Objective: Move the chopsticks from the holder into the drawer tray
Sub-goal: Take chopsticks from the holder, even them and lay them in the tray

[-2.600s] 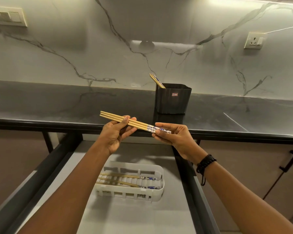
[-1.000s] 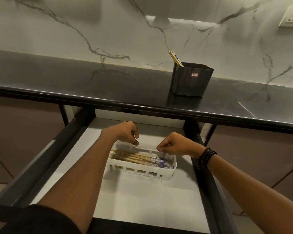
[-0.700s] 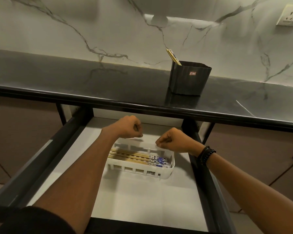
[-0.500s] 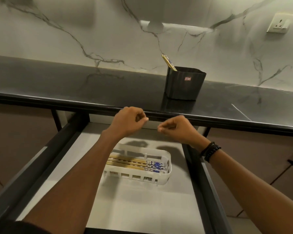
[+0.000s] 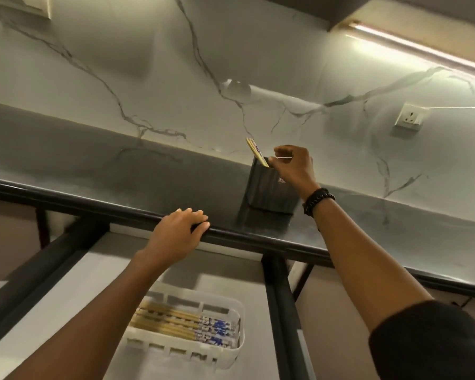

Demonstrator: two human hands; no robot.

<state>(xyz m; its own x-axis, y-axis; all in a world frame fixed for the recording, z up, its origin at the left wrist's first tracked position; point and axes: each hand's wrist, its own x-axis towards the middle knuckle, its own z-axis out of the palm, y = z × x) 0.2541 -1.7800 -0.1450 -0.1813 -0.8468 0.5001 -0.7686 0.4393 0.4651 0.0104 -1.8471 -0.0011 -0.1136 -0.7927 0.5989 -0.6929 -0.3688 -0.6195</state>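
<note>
Item under inspection: chopsticks (image 5: pixel 254 148) of pale wood with blue-and-white patterned tops. They stand in a holder (image 5: pixel 263 190) right of centre, leaning toward the upper left. At least two tips show above the rim, and the rest is hidden inside.

Holder: one, dark and ribbed, standing on the dark counter (image 5: pixel 93 165) against the marble wall. It carries a small label on the front, partly covered by the wrist and not readable.

Stored chopsticks (image 5: pixel 184 323): same pattern, lying side by side in a white slotted tray (image 5: pixel 232 349) at lower centre, patterned ends to the right. They number about six, but blur prevents an exact count. The one tray sits on the pale floor of the open drawer (image 5: pixel 66 311).

Right hand (image 5: pixel 292 167): fingers curled at the holder's rim, a fingertip against the chopsticks where they leave it. Whether it pinches them cannot be told. One black beaded bracelet (image 5: pixel 317 200) is on the wrist.

Left hand (image 5: pixel 178 231): fingers relaxed, resting on the counter's front edge and holding nothing.

Wall: one socket (image 5: pixel 409 119) at upper right.
</note>
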